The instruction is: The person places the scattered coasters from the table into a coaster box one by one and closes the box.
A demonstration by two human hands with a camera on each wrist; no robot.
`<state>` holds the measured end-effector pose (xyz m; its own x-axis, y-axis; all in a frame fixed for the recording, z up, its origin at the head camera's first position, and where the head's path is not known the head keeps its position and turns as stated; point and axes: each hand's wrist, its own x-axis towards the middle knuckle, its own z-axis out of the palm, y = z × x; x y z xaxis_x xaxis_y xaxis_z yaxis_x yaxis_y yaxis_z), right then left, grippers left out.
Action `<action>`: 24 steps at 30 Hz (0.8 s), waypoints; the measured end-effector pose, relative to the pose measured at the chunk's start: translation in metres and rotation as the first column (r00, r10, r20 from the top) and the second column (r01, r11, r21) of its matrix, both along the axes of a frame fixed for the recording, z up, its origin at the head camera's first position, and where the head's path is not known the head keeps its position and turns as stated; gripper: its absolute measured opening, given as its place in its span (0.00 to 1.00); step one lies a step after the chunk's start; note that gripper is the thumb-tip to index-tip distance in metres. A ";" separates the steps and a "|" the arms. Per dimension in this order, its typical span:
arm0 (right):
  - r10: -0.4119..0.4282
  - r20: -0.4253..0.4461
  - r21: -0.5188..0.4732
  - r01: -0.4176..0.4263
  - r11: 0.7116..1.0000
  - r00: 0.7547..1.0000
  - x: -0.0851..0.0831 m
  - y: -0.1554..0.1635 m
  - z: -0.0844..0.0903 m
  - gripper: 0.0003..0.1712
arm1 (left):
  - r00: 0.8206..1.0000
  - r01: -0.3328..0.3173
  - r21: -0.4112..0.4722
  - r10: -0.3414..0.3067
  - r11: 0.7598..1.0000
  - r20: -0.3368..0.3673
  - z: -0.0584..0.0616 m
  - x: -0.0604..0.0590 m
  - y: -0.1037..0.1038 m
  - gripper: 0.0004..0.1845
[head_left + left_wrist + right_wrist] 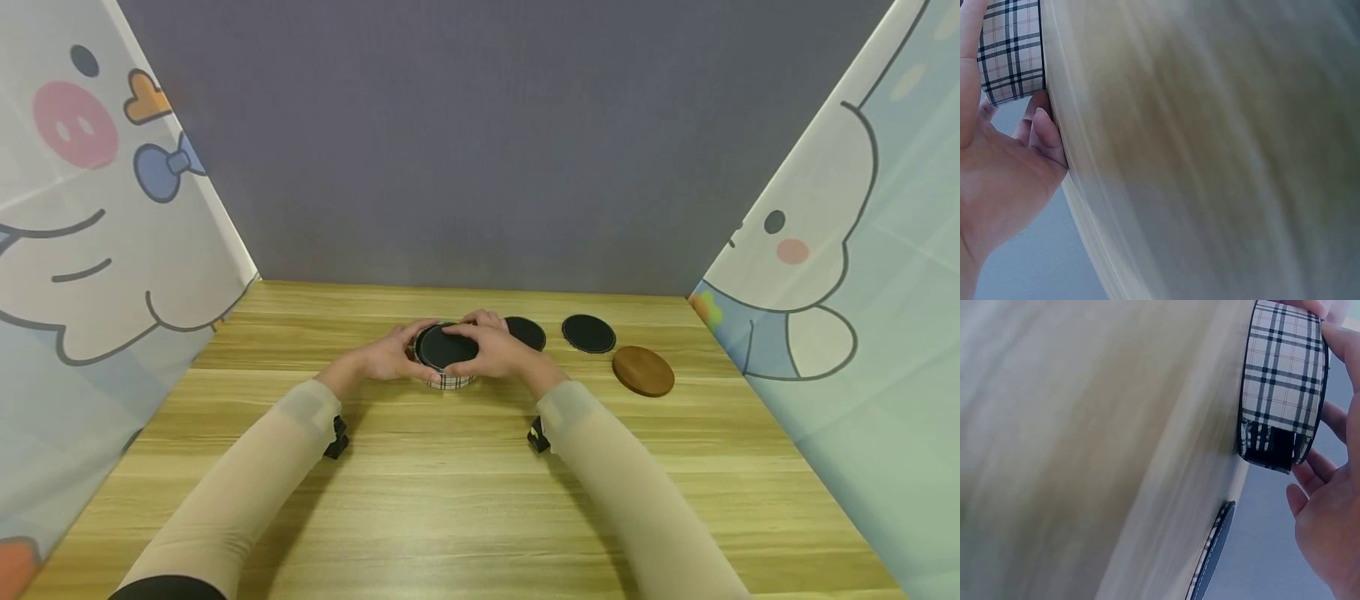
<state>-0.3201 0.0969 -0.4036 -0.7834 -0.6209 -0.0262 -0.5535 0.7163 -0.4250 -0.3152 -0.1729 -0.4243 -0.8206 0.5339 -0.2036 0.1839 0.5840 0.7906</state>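
A round coaster holder [452, 383] with a plaid wall stands on the table, also in both wrist views. A black round coaster [442, 343] lies at its top. My left hand [392, 354] grips the holder's left side, thumb toward me and fingers round the far side. In the left wrist view, fingertips curl near the base of the plaid wall [1013, 50]. My right hand [495, 348] holds the black coaster by its edge from the right, thumb and fingers spread across it. A notch in the wall [1272, 444] shows in the right wrist view.
Right of the holder lie two more black coasters, one partly behind my right hand [527, 333] and another beyond it [588, 333]. A brown wooden disc [643, 372] lies farther right. A grey panel [480, 167] rises behind the wood-grain table [450, 500], with cartoon-printed cloths at both sides.
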 end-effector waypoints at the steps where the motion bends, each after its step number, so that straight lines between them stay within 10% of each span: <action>1: 0.001 0.003 0.002 -0.001 1.000 1.000 -0.001 0.000 0.000 0.47 | 1.000 0.002 0.003 -0.002 1.000 0.002 0.000 0.000 0.000 0.63; 24: -0.003 0.062 -0.022 0.005 1.000 0.998 0.000 0.001 -0.006 0.47 | 1.000 0.005 0.011 -0.005 1.000 -0.008 0.004 0.003 0.002 0.61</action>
<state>-0.3205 0.0980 -0.4097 -0.7833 -0.6186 -0.0615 -0.5226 0.7087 -0.4740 -0.3125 -0.1712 -0.4207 -0.8193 0.5404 -0.1914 0.1931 0.5745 0.7954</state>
